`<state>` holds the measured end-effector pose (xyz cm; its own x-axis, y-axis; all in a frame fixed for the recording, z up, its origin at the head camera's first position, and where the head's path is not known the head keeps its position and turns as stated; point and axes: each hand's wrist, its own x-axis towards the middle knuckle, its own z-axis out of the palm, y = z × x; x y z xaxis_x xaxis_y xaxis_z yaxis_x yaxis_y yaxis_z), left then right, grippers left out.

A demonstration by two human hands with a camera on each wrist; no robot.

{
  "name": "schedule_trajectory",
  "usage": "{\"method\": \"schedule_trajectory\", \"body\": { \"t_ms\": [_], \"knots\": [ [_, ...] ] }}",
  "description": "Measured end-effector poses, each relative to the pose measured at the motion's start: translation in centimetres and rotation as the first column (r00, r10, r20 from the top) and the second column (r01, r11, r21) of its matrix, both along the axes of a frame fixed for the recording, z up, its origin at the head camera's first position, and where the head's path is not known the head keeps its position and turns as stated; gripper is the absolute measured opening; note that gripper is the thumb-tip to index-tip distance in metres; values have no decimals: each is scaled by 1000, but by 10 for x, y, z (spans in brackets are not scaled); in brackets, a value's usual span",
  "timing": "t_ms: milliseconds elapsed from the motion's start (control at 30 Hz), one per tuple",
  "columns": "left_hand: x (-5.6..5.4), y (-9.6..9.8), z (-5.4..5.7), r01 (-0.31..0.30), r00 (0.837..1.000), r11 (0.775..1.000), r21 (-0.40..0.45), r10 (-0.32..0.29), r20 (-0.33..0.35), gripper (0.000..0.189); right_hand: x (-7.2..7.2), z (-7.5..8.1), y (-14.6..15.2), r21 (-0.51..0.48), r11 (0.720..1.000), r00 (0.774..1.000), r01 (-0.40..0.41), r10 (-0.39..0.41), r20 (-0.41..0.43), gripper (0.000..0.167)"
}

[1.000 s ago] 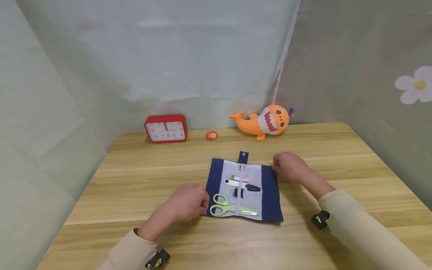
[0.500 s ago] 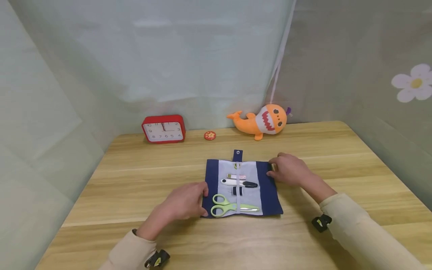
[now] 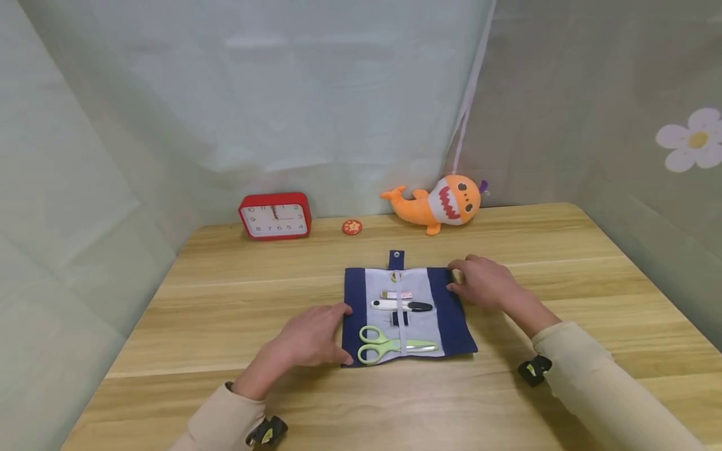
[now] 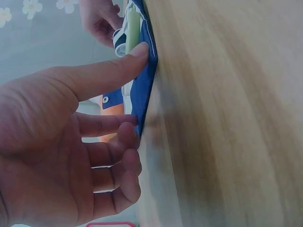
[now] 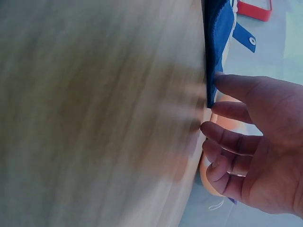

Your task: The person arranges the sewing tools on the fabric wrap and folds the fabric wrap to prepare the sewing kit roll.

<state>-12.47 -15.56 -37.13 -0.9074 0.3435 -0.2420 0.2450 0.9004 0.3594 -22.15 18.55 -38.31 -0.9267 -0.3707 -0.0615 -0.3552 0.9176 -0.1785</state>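
An unfolded navy sewing kit (image 3: 353,294) with a pale lining lies on the table. Under its white elastic band are green scissors (image 3: 375,346), a white-and-black tool (image 3: 386,305) with a long handle, a dark thread spool (image 3: 400,319), a small pink-and-white item (image 3: 403,295) and a small greenish item (image 3: 396,276). My left hand (image 3: 310,335) touches the kit's left edge, thumb on the near corner (image 4: 143,75), fingers relaxed. At the far right corner, my right hand (image 3: 485,282) touches the navy flap (image 5: 218,42) with spread thumb and index finger.
A red clock (image 3: 276,216) stands at the back left of the wooden table (image 3: 225,269). To its right lie a round red badge (image 3: 352,227) and an orange plush shark (image 3: 417,210). Behind them hangs a pale curtain (image 3: 338,113). The kit's snap strap (image 3: 397,259) points backward.
Both hands' thumbs and fingers have spread from a closer grip at the kit's edges. The kit has shifted slightly and now lies flatter and squarer.
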Motion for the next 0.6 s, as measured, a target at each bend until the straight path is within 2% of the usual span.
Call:
{"method": "schedule_trajectory", "body": {
  "t_ms": [167, 267, 433, 600],
  "knots": [
    [-1, 0, 0, 13, 1000, 1000, -14, -13, 13, 83, -1, 0, 1, 7, 1000, 1000, 4, -4, 7, 47],
    [0, 0, -1, 16, 1000, 999, -29, -16, 17, 82, 6, 3, 1, 11, 1000, 1000, -4, 4, 12, 48],
    [5, -2, -1, 75, 997, 996, -41, -76, -21, 78, 35, 15, 4, -26, 997, 996, -78, 79, 41, 46],
    [8, -2, -3, 172, 978, 984, -46, -176, -115, 71, 68, 26, 4, -53, 982, 978, -181, 185, 91, 41]
  ]
}}
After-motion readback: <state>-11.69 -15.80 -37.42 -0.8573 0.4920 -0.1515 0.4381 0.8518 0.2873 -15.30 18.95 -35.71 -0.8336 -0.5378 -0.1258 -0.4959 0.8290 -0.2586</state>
